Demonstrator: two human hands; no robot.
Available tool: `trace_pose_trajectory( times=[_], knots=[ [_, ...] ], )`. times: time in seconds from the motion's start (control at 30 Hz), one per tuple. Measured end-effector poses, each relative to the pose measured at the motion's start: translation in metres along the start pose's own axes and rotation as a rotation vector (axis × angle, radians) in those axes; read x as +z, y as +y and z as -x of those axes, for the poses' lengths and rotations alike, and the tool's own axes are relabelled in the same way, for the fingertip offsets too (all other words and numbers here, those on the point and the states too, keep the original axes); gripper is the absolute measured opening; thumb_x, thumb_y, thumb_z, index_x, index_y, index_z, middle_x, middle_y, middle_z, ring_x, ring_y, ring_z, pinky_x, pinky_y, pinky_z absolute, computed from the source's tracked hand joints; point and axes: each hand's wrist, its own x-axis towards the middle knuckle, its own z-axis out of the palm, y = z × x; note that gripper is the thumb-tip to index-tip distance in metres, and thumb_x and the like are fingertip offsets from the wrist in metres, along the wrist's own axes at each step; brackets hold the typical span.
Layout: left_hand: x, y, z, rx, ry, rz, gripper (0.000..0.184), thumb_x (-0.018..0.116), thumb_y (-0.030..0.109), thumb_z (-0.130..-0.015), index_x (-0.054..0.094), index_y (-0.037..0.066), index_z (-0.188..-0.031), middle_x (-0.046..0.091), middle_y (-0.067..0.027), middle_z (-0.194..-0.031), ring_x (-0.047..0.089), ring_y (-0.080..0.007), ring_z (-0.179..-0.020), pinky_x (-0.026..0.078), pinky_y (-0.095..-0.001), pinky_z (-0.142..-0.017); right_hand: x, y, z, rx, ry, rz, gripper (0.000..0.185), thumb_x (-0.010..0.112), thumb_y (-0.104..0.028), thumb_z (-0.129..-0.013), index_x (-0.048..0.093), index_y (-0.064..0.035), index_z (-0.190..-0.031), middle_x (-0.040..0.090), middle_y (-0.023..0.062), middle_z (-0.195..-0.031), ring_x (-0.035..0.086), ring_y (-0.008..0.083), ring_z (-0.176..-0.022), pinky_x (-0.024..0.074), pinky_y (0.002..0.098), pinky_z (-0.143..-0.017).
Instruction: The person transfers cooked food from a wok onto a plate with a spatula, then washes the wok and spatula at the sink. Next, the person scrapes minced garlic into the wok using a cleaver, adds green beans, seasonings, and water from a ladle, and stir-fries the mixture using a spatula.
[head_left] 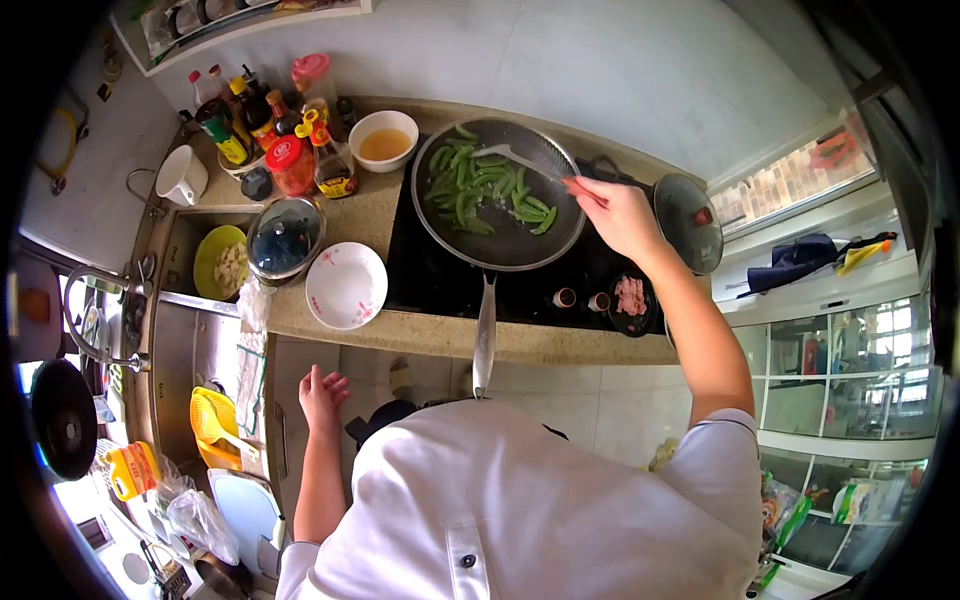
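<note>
Seen from above, a person in a white shirt stands at a kitchen tabletop point(560, 345) with a black cooktop point(420, 280) set into it. On the cooktop sits a large frying pan point(545, 225), its metal handle point(485, 335) pointing back toward the person. Green pea pods point(462, 185) lie inside the pan, mostly across its left and middle parts.

The right hand point(622, 215) reaches over the pan's right side, fingers closed around the reddish handle end of a spatula point(530, 162); the spatula slants left, its head at the upper edge of the pods. The left hand point(323, 400) hangs in front of the tabletop's edge, fingers loosely parted.

Left of the pan are a bowl of amber liquid point(384, 143) and, nearer the person, a white bowl with pink marks point(346, 286). Beside that is a glass-lidded pot point(286, 238). Bottles and jars point(290, 165) crowd the back left corner. Right of the pan's handle, a small black dish point(632, 328) holds pink chopped meat point(630, 295); farther back is a round lid point(690, 225).
</note>
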Motion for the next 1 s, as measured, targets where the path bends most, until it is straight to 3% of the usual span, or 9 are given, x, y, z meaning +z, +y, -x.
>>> trace_pose_trajectory(
  times=[0.03, 0.1, 0.23, 0.4, 0.53, 0.63, 0.7, 0.83, 1.0],
  knots=[
    [0.0, 0.0, 0.0, -0.002, -0.013, 0.0, 0.048, 0.058, 0.037, -0.101, 0.042, 0.0, -0.127, 0.065, -0.0158, -0.095, 0.07, -0.025, -0.074, 0.057, -0.0329, -0.054, 0.008, 0.003, 0.0, 0.005, -0.001, -0.002, 0.029, 0.064, -0.01, -0.094, 0.067, -0.0039, -0.122, 0.074, 0.0149, -0.107, 0.073, 0.0176, -0.094, 0.054, 0.0278, -0.084],
    [0.001, 0.0, -0.002, -0.009, -0.02, -0.015, 0.049, 0.057, 0.038, -0.101, 0.041, 0.001, -0.128, 0.065, -0.0154, -0.095, 0.069, -0.0251, -0.075, 0.057, -0.0335, -0.055, 0.016, 0.002, 0.0, -0.055, 0.04, 0.057, 0.027, 0.065, -0.022, -0.092, 0.071, -0.0111, -0.117, 0.069, 0.0195, -0.093, 0.069, 0.036, -0.081, 0.0543, 0.0372, -0.069],
    [-0.002, 0.0, 0.0, -0.024, -0.007, -0.003, 0.051, 0.057, 0.04, -0.1, 0.04, 0.002, -0.129, 0.064, -0.0151, -0.096, 0.069, -0.0258, -0.077, 0.056, -0.034, -0.057, -0.043, -0.025, 0.032, 0.068, -0.144, 0.179, 0.024, 0.065, -0.02, -0.092, 0.073, -0.0105, -0.113, 0.071, 0.0188, -0.094, 0.071, 0.0325, -0.08, 0.0546, 0.0348, -0.07],
    [-0.02, -0.01, -0.006, -0.044, 0.027, 0.018, 0.051, 0.057, 0.038, -0.101, 0.039, 0.0, -0.13, 0.066, -0.0171, -0.094, 0.071, -0.0272, -0.075, 0.058, -0.0334, -0.053, -0.118, -0.041, 0.058, 0.168, -0.346, -0.029, 0.023, 0.066, -0.016, -0.092, 0.074, -0.0098, -0.114, 0.075, 0.0114, -0.103, 0.073, 0.0202, -0.085, 0.0543, 0.0293, -0.078],
    [-0.017, -0.008, -0.009, -0.057, -0.003, 0.012, 0.05, 0.056, 0.038, -0.101, 0.04, 0.001, -0.13, 0.066, -0.0159, -0.094, 0.07, -0.0264, -0.075, 0.058, -0.0336, -0.053, -0.064, -0.04, 0.043, 0.063, -0.327, 0.012, 0.024, 0.065, -0.017, -0.093, 0.073, -0.0113, -0.115, 0.073, 0.0145, -0.1, 0.073, 0.0217, -0.085, 0.054, 0.0303, -0.076],
    [-0.004, 0.001, -0.006, -0.046, -0.013, 0.006, 0.05, 0.056, 0.038, -0.101, 0.04, 0.001, -0.13, 0.066, -0.0154, -0.094, 0.07, -0.0256, -0.076, 0.057, -0.0329, -0.054, -0.007, -0.019, 0.019, -0.11, -0.11, 0.061, 0.026, 0.066, -0.021, -0.092, 0.072, -0.0163, -0.117, 0.071, 0.0168, -0.095, 0.068, 0.0348, -0.079, 0.0547, 0.037, -0.07],
    [-0.003, 0.004, -0.006, -0.039, -0.022, -0.01, 0.05, 0.057, 0.04, -0.1, 0.042, 0.002, -0.129, 0.065, -0.0151, -0.096, 0.069, -0.0258, -0.077, 0.056, -0.0336, -0.056, 0.004, -0.021, 0.008, -0.144, -0.015, 0.228, 0.028, 0.065, -0.021, -0.091, 0.071, -0.0167, -0.118, 0.071, 0.0168, -0.092, 0.068, 0.036, -0.078, 0.055, 0.0414, -0.07],
    [-0.006, 0.005, -0.001, -0.032, -0.017, -0.022, 0.052, 0.058, 0.043, -0.099, 0.043, 0.003, -0.128, 0.065, -0.0151, -0.098, 0.069, -0.0265, -0.079, 0.056, -0.0348, -0.059, -0.013, -0.011, 0.007, -0.024, -0.066, 0.318, 0.026, 0.063, -0.021, -0.091, 0.072, -0.0156, -0.114, 0.071, 0.0168, -0.091, 0.068, 0.0373, -0.083, 0.055, 0.0437, -0.073],
    [-0.031, -0.014, -0.009, -0.06, 0.015, -0.005, 0.053, 0.058, 0.044, -0.099, 0.042, 0.003, -0.129, 0.064, -0.0149, -0.097, 0.069, -0.0265, -0.079, 0.056, -0.0356, -0.059, -0.113, -0.032, 0.026, 0.049, -0.272, 0.207, 0.023, 0.067, -0.014, -0.09, 0.075, -0.0116, -0.111, 0.074, 0.0145, -0.097, 0.073, 0.0249, -0.085, 0.0555, 0.0347, -0.076]
  ],
)
